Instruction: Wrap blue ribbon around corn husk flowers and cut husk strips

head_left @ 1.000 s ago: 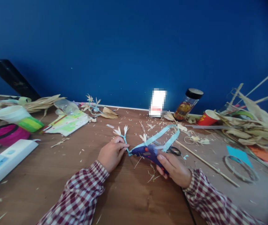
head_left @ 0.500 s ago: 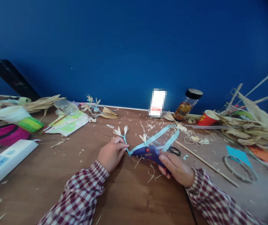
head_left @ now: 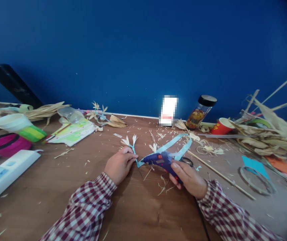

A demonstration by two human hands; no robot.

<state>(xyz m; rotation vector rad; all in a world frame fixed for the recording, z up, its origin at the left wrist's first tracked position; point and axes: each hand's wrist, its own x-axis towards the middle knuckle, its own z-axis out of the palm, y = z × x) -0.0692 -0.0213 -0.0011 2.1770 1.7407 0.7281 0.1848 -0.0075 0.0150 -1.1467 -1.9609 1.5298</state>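
My left hand pinches the light-blue wrapped stem of a small husk flower sprig, whose pale petals point up past my fingers. My right hand is wrapped round the handle of a blue hot glue gun. Its nozzle points left, close to the light-blue paper strip near the stem's lower end; whether the tip touches cannot be made out. From the stem the strip runs back in a loop behind the gun. Another pale husk flower lies just behind the gun. Scissors are partly hidden behind my right hand.
Husk scraps litter the brown table. A thin stick and a tape ring lie to the right. Farther back stand a lidded jar and red cup. A white power strip is at left.
The glue gun's body has risen and tilted slightly, with its nozzle shifting a little along the strip. My left hand and the flower sprig stay in place.
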